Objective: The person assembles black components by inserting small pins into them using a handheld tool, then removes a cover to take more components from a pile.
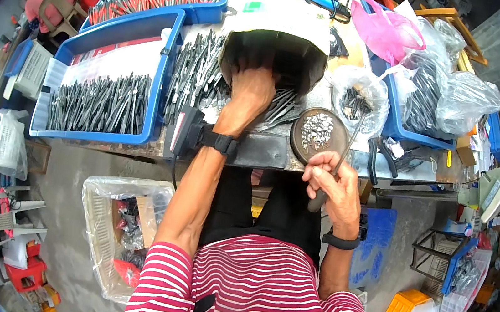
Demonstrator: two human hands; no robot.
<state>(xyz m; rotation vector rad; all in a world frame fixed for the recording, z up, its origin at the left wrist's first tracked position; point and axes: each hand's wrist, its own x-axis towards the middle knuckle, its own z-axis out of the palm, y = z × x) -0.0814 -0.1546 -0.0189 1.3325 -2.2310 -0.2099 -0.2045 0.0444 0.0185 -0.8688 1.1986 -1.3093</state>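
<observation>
My left hand reaches into the dark mouth of a white carton-like box; its fingers are lost in the shadow. Dark slim strip-like pieces lie heaped beside the box, with more under its lip. My right hand is closed around a screwdriver-like tool with a dark handle and a long thin shaft pointing away from me. Just beyond that hand sits a round brown dish of small silvery parts. Near the shaft's far end is a clear plastic bag holding small dark pieces.
Blue trays of dark strips stand on the left. Another blue tray with plastic-wrapped pieces stands right, a pink bag behind it. Dark-handled pliers lie by the right table edge. Below left is a plastic-lined crate.
</observation>
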